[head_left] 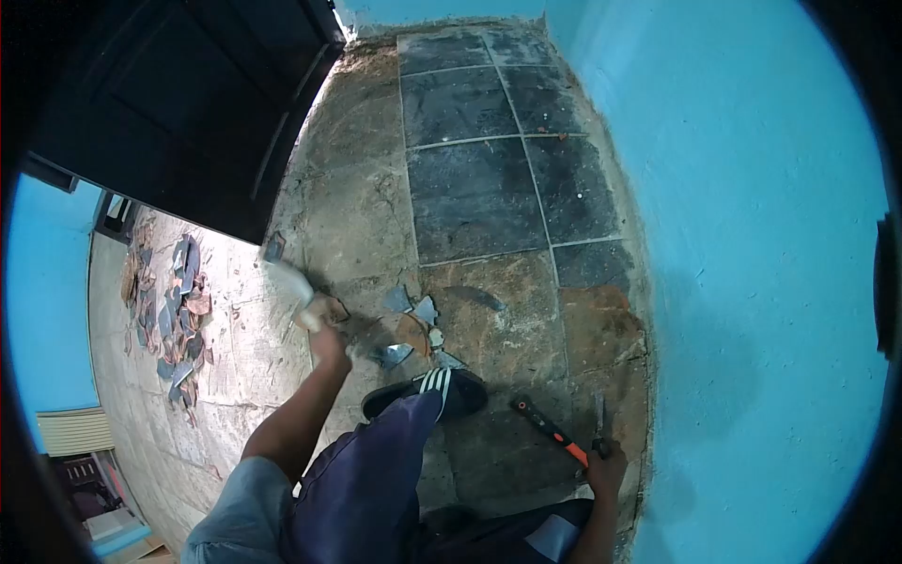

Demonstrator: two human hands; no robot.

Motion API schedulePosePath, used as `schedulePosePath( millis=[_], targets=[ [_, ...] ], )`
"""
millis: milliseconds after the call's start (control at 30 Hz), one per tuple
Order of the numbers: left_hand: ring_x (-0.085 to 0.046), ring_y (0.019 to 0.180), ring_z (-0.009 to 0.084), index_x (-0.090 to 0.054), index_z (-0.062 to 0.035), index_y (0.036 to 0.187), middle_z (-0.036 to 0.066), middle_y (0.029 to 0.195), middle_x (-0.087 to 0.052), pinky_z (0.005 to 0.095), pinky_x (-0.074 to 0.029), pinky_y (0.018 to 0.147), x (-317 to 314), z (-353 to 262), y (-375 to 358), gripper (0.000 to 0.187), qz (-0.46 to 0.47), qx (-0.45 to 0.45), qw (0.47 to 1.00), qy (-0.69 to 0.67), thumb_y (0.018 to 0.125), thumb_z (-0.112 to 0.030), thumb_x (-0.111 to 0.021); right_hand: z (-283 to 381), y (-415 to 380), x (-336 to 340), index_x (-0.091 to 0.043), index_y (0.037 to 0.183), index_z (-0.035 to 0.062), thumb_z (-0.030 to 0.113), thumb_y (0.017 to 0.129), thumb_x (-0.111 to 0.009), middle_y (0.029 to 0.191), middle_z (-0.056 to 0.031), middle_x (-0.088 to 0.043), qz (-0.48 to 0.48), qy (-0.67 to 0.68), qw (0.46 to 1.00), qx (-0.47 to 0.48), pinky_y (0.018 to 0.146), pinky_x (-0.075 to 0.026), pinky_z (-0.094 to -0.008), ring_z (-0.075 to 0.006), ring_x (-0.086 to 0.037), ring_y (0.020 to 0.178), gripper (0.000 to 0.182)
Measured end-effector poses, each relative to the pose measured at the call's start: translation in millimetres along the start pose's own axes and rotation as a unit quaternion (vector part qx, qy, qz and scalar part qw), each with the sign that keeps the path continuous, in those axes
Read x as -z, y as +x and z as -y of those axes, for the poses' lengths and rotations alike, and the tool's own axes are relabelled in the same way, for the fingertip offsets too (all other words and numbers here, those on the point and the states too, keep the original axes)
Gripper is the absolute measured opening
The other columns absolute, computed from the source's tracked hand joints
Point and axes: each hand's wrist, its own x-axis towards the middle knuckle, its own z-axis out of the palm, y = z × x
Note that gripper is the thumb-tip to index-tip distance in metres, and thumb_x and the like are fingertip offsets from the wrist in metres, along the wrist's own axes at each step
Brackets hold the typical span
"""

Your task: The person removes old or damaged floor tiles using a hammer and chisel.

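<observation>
My left hand [325, 329] is smeared by motion over the floor, left of my shoe. A pale blurred piece of tile [293, 282] shows just beyond its fingers, and I cannot tell whether they still grip it. Low on the right, my right hand [607, 468] is closed around a hammer with a black-and-orange handle [554, 434]; the hammer's head is hidden at the hand. A thin metal chisel [599, 412] points away from the same hand. Broken tile shards [413, 329] lie in front of my shoe [460, 393].
Dark square tiles [470, 193] cover the floor ahead, bordered by bare rough mortar [507, 329]. A heap of tile shards [178, 315] lies at the left. The black door [188, 103] stands at upper left, and a blue wall [752, 235] runs along the right.
</observation>
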Motion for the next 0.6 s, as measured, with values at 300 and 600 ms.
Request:
schedulePosePath(
  millis=[300,600],
  targets=[
    [-0.063,0.078,0.0184,-0.057,0.0,0.125,0.008,0.098,-0.062,0.0319,-0.054,0.066,-20.9,-20.1,-126.7,0.049,0.471,0.083,0.854,0.204,0.098,-0.04,-0.066,-7.8,6.4,-2.0,-0.067,0.117,-0.0057,0.015,0.075,-0.069,0.107,-0.0269,-0.07,-0.015,-0.022,0.999,-0.021,0.09,-0.053,-0.0455,-0.0421,-0.069,0.1,0.047],
    [-0.063,0.077,0.0162,-0.062,0.0012,0.12,0.008,0.092,-0.064,0.0303,-0.052,0.069,-36.0,4.4,-129.0,0.049,0.575,0.167,0.764,0.24,0.101,-0.044,-0.059,4.4,-2.4,5.5,-0.066,0.123,-0.0065,0.013,0.073,-0.066,0.117,-0.0301,-0.068,0.006,0.035,0.999,-0.013,0.098,-0.051,-0.0433,-0.0394,-0.068,0.109,0.054]
  ],
)
